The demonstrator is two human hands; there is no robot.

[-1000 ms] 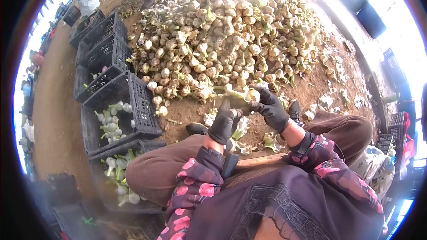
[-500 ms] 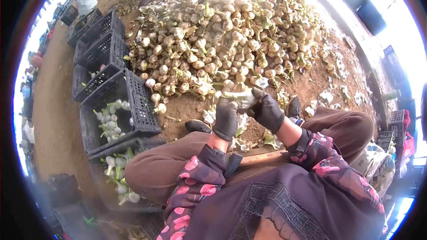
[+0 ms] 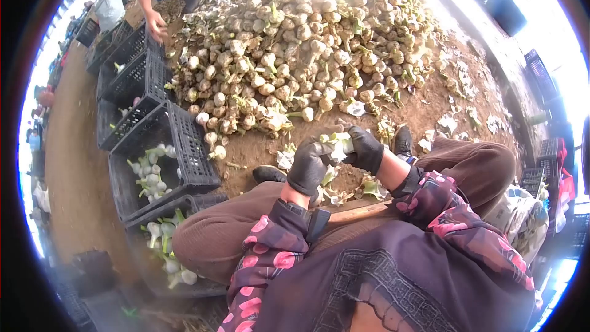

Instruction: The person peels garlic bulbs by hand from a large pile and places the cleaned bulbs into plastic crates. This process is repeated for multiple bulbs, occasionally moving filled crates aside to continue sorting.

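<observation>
A pale garlic bulb point(image 3: 338, 146) with loose white skin is held between my two gloved hands, in front of my lap. My left hand point(image 3: 309, 165), in a dark glove, is closed on its left side. From the right, my right hand point(image 3: 364, 147) grips the same bulb, its fingers curled over it. Parts of the bulb are hidden by the gloves. Just beyond my hands lies a big heap of unpeeled garlic point(image 3: 307, 55). Shed white skins point(image 3: 338, 193) are scattered on the ground below my hands.
Black crates stand in a row to my left; one crate point(image 3: 203, 169) holds cleaned garlic bulbs point(image 3: 152, 172), as does a nearer one. Another person's bare hand point(image 3: 157, 24) is by the far crates. A wooden piece point(image 3: 359, 214) lies across my lap. A white sack point(image 3: 519, 221) is at my right.
The bulb has turned in my hands, and its skin looks more loosened. Another person's arm has come in at the upper left, by the crates. The view has shifted slightly.
</observation>
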